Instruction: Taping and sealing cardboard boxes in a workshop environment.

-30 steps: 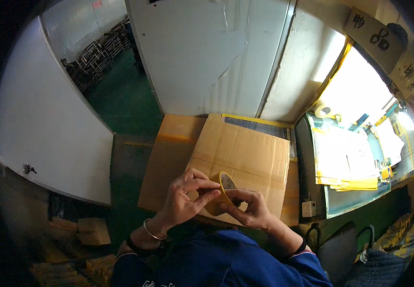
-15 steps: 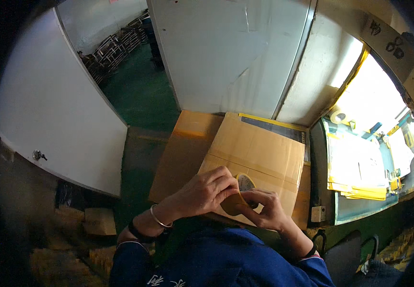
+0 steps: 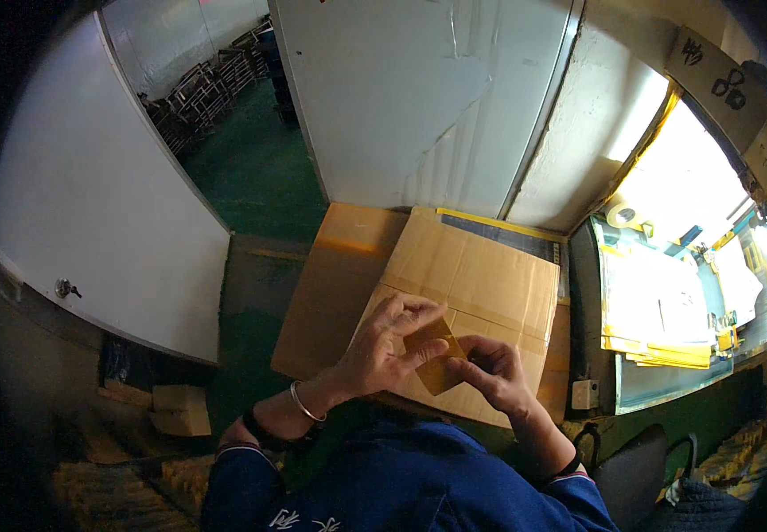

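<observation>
A roll of yellowish-brown packing tape point(image 3: 438, 376) is held over the flat cardboard, its outer face showing. My right hand point(image 3: 497, 374) grips the roll by its right side, thumb in front and fingers curled behind. At its left side is my left hand point(image 3: 381, 351), fingers stretched out and thumb apart, the thumb lying against the tape's face. Whether a loose tape end is there, I cannot make out. Beneath both hands lies a flattened cardboard carton point(image 3: 481, 275), with another brown cardboard sheet point(image 3: 334, 275) under it at the left.
White panels point(image 3: 401, 106) stand ahead, and a white door point(image 3: 109, 195) with a lock is at the left. To the right, a bright desk point(image 3: 667, 390) carries papers point(image 3: 662, 301) and a tape roll point(image 3: 620, 215). A chair point(image 3: 636, 470) stands at lower right, a small box point(image 3: 179, 410) at lower left.
The tape roll has turned, so its ring opening no longer shows and its outer face does. My left fingers have gone from a pinch on its edge to spread out.
</observation>
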